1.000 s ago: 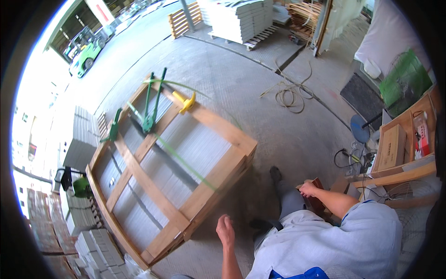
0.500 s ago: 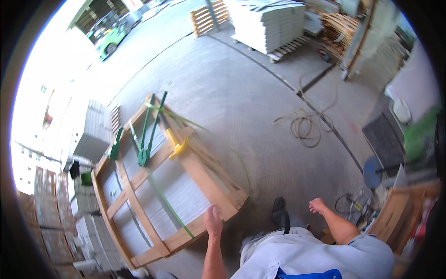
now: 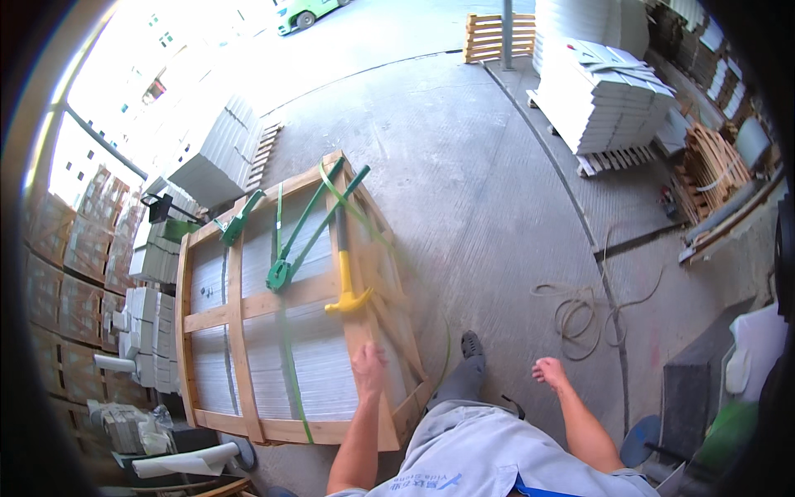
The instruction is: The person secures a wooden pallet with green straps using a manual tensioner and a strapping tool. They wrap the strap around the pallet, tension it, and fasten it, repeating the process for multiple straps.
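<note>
My left hand (image 3: 369,366) hovers over the right-hand board of a wooden crate (image 3: 235,348), fingers curled in and somewhat blurred, with nothing visible in it; contact with the board cannot be told. Out to the right over the floor is my right hand (image 3: 546,373), loosely closed and empty. On the crate lie a yellow claw hammer (image 3: 348,291) with a dark grip, a long-handled green strapping crimper (image 3: 281,273) and a green strap tensioner (image 3: 240,219). Green strapping (image 3: 291,373) runs over the crate, with a loose end at its far right. Pale slabs show between the boards.
Stacked pale slabs (image 3: 217,157) stand beyond the crate at left, boxed stacks (image 3: 79,282) along the left side. Loose cord (image 3: 575,319) lies coiled on the floor at right. A white stack (image 3: 609,103) sits on a pallet at far right. A green vehicle (image 3: 308,12) is far off.
My view has swung, so the crate looks more upright and the far floor has shifted right. I stand farther along the crate's right side. Both hands stay empty; the tools remain on the crate.
</note>
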`<action>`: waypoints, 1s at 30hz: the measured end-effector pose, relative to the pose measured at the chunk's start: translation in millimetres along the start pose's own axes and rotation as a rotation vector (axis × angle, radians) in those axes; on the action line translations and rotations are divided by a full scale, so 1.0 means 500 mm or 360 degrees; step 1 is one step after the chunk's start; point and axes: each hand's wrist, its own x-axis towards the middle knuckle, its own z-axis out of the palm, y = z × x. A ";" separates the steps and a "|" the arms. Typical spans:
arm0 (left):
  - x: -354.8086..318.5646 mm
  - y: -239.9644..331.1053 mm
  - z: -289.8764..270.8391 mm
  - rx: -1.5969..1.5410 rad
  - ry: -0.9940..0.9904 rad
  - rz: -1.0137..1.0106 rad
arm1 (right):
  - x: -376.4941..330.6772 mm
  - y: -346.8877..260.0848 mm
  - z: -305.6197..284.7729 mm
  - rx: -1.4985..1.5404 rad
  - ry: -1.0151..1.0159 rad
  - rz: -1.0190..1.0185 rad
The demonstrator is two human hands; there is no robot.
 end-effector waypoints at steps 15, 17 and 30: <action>0.518 0.216 0.108 -0.0346 0.0342 -0.0158 | 0.192 -0.147 -0.192 0.0019 0.0162 0.0681; 0.566 0.234 0.148 -0.0336 0.0439 -0.0179 | 0.267 -0.217 -0.189 -0.0049 0.0102 0.0704; 0.773 0.388 0.320 -0.0539 0.0942 -0.0228 | 0.981 -1.093 -0.143 -0.0984 -0.0020 -0.0025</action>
